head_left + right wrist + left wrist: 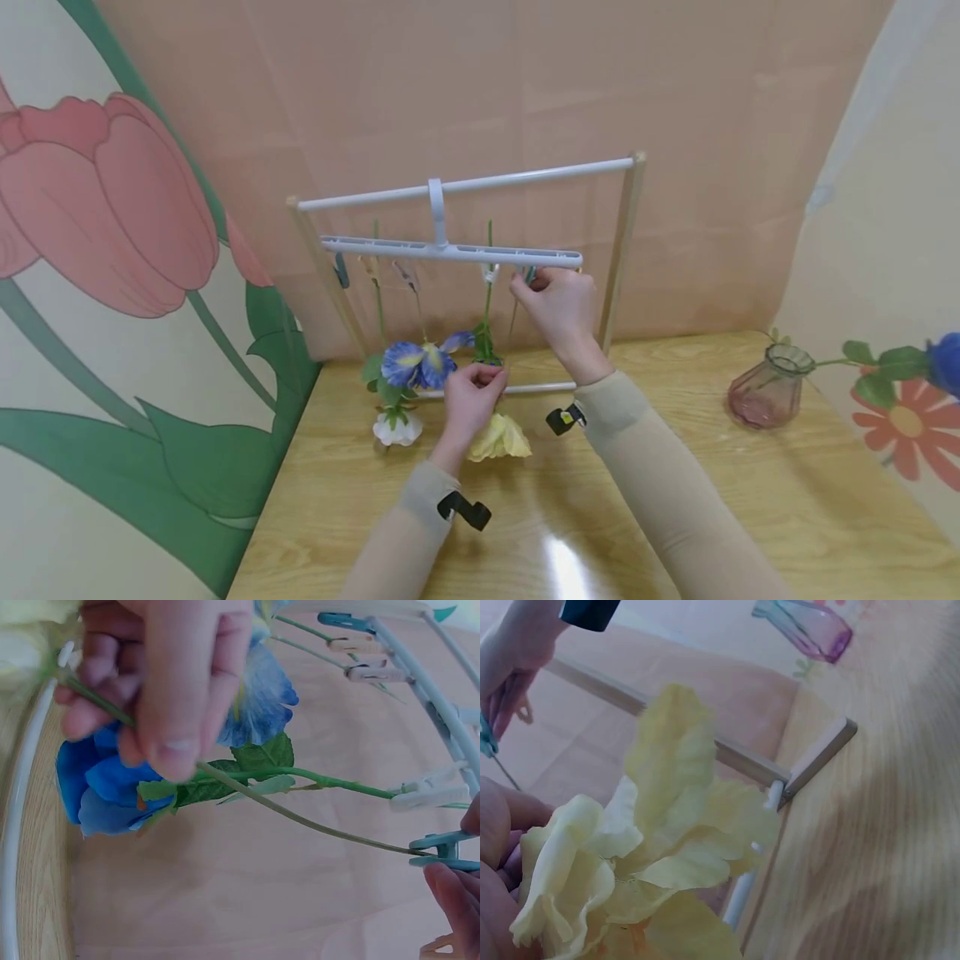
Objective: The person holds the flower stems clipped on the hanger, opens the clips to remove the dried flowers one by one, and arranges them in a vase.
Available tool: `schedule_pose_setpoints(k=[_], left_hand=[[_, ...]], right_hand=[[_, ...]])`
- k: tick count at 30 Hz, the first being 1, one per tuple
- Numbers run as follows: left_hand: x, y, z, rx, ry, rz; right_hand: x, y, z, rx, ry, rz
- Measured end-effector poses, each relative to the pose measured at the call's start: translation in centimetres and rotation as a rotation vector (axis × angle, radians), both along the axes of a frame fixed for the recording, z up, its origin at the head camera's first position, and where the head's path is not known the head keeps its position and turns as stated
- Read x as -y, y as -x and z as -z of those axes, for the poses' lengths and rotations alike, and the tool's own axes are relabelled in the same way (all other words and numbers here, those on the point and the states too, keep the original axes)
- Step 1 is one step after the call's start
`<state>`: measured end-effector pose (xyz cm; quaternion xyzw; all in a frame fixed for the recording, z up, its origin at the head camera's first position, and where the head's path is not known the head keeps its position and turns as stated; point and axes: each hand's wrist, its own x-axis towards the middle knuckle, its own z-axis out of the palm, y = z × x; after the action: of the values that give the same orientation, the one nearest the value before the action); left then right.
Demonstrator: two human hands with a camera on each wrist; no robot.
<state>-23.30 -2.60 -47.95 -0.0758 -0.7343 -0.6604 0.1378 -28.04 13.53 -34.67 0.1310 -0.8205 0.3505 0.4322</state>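
My left hand (472,398) pinches the thin green stem (300,820) of a yellow flower (501,438), whose bloom hangs downward below the fingers. At the hanger's right part, my right hand (561,307) grips a teal clip (442,851) between thumb and fingers. The stem's upper end lies right at that clip's jaws in the right wrist view. The white hanger (450,251) hangs by its hook from a rack's top bar (525,177). Beside the held stem, a blue rose (112,784) hangs head-down from a white clip (431,793).
Further left on the hanger hang a blue-and-yellow iris (417,365) and a white flower (397,428), each by its clip. A dark teal clip (341,271) sits at the left end. To the right, a pink glass vase (768,390) holds a blue flower (947,363).
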Motion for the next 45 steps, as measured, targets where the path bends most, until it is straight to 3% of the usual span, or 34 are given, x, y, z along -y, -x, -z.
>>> schedule_pose_setpoints(k=[5, 16, 23, 29, 36, 40, 45], left_hand=[[0.5, -0.7, 0.7, 0.027, -0.022, 0.031], [1.2, -1.1, 0.7, 0.075, -0.094, 0.062], [1.8, -1.3, 1.1, 0.095, 0.005, 0.066], [2.7, -1.1, 1.3, 0.126, 0.057, 0.081], [4.2, -0.8, 1.3, 0.074, 0.213, 0.081], [4.8, -0.8, 1.4, 0.031, 0.284, 0.118], [5.4, -1.3, 1.4, -0.002, 0.4, 0.139]], right_hand=[[0.0, 0.2, 0.3, 0.025, 0.018, 0.022], [0.5, 0.5, -0.2, 0.01, -0.014, 0.008], [0.2, 0.7, 0.3, 0.065, 0.016, 0.003], [-0.5, 0.5, 0.8, 0.156, 0.052, -0.057], [-1.1, -0.9, 2.5, 0.235, 0.086, -0.13], [-1.5, -2.2, 4.0, 0.203, 0.085, -0.163], [-2.3, -3.7, 5.9, 0.102, 0.036, -0.205]])
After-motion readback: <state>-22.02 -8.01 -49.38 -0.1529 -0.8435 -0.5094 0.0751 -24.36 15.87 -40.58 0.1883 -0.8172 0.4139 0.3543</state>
